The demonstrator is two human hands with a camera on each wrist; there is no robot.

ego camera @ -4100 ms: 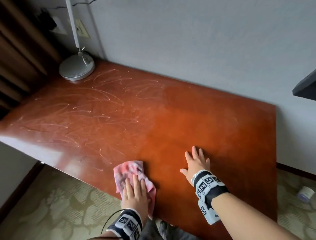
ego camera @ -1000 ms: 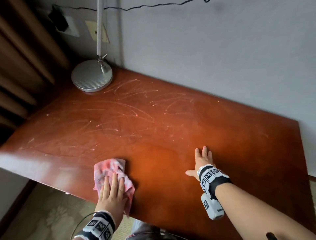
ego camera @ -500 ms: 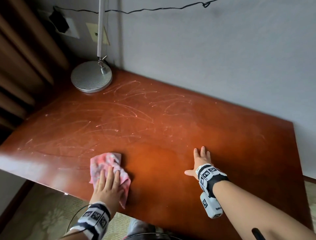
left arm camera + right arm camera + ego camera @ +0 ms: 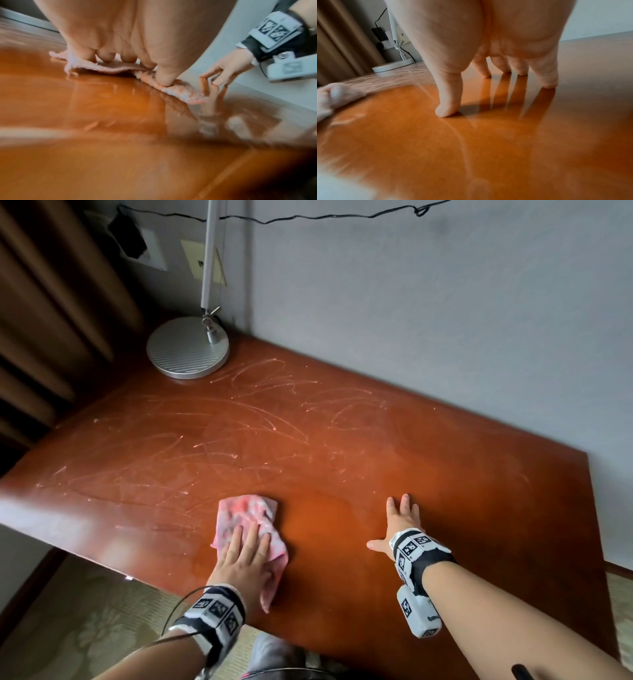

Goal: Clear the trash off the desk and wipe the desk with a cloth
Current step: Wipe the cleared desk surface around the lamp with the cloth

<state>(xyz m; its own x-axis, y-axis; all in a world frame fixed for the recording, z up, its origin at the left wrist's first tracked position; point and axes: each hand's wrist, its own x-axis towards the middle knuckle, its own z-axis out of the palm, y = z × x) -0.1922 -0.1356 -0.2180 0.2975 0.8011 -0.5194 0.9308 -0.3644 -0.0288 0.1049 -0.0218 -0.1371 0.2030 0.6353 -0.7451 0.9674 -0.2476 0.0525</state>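
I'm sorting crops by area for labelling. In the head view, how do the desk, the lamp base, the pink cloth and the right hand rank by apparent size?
1. desk
2. lamp base
3. pink cloth, partly hidden under the left hand
4. right hand

The lamp base sits farther away, so its true size may be understated.

Pink-and-white mottled cloth (image 4: 246, 517) on red-brown desk (image 4: 445, 460).

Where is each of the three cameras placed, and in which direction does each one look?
Head: looks down on desk, lamp; both forearms show.
Left wrist: low, looks along left hand pressing cloth.
Right wrist: low, looks along right hand, fingertips on desk.
All three views share the cloth.
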